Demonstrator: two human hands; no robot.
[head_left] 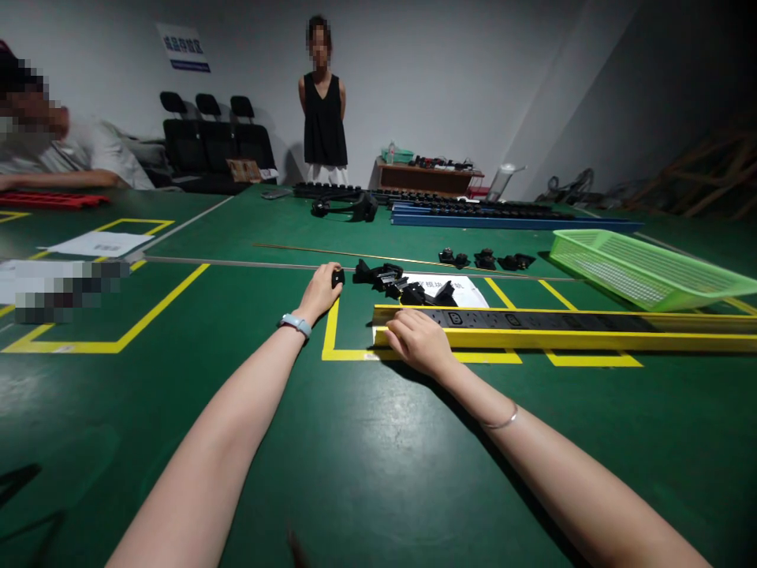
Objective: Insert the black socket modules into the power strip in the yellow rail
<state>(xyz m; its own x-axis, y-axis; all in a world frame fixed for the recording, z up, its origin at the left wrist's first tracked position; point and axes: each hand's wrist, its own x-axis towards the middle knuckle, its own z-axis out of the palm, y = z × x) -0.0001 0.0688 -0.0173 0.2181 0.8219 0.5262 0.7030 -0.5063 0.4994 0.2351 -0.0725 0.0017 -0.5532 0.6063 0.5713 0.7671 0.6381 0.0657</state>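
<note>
My left hand point(321, 292) is closed around a small black plastic part point(337, 278), whose end shows past the fingers. It is over the green table, left of a pile of black plastic pieces point(384, 276). My right hand point(419, 341) grips the near left end of a long yellow rail point(544, 339), fingers bent over its edge. Black socket modules point(513, 319) sit in a row inside the rail's channel. A white paper sheet point(476, 293) with printed characters lies partly under the black pieces.
A light green basket point(644, 272) stands at the right behind the rail. Farther back are blue rails point(509, 221), several black parts point(485, 259) and a thin brass-coloured rod point(331, 251). One person point(324, 118) stands beyond the table; another point(88, 154) is at the left.
</note>
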